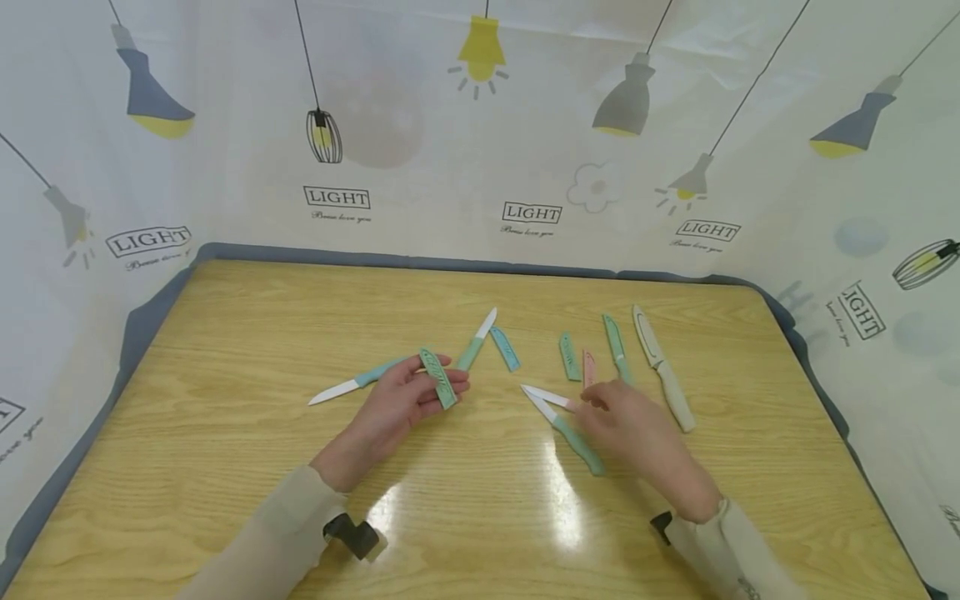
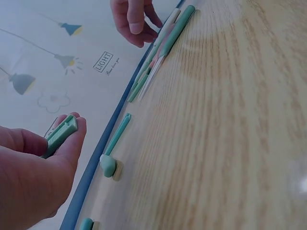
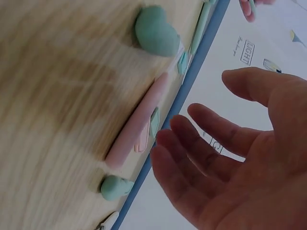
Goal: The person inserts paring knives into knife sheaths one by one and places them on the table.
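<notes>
Left hand (image 1: 401, 400) pinching green sheath (image 1: 438, 379) above wooden table (image 1: 465, 517); right hand (image 1: 637, 429) grasping nothing, fingers loosely bent, near pink knife (image 3: 138, 122); pink knife on table, tip close to that of nearest green knife (image 1: 579, 446).

A wooden tabletop (image 1: 480, 533) is bordered at the back and sides by a blue-grey band (image 1: 420, 262). Around it, a white sheet (image 1: 450, 167) is printed with hanging lamps (image 1: 482, 50), a pale flower (image 1: 594, 187) and framed "LIGHT" lettering (image 1: 532, 213).

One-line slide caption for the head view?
Left hand holds a green sheath above a wooden table; right hand hovers near a pink-handled knife.
</notes>
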Demonstrator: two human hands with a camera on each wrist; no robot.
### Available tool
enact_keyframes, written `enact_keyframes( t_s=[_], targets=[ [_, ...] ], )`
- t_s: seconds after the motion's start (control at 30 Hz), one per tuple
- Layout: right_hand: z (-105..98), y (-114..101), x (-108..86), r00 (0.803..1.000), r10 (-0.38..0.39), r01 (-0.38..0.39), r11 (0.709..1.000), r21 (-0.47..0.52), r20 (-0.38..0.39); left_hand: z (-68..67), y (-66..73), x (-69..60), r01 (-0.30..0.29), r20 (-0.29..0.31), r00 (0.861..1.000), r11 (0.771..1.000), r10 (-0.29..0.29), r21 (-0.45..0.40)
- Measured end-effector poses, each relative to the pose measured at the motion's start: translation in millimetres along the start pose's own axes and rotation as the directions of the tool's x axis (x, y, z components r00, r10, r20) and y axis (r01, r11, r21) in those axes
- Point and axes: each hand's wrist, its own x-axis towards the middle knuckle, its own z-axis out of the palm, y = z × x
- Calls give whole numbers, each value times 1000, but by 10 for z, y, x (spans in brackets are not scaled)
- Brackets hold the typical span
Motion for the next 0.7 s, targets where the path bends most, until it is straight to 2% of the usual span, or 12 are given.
enact_keyframes(
  t_s=[0.1,0.33,0.7],
  targets=[
    [57,-47,-48,999,-36,36,999,-37,15,-11,-12,-4,1,-7,1000,1000,-1,-10],
    [151,-137,-105,998,-25,31,995,-97,58,-19,-19,-19,5,-30,1000,999,-7,-50],
    [245,-137,-105,999,-41,45,990,-132,30,3,-41,-9,25,-52,998,993,-30,-111]
  ],
)
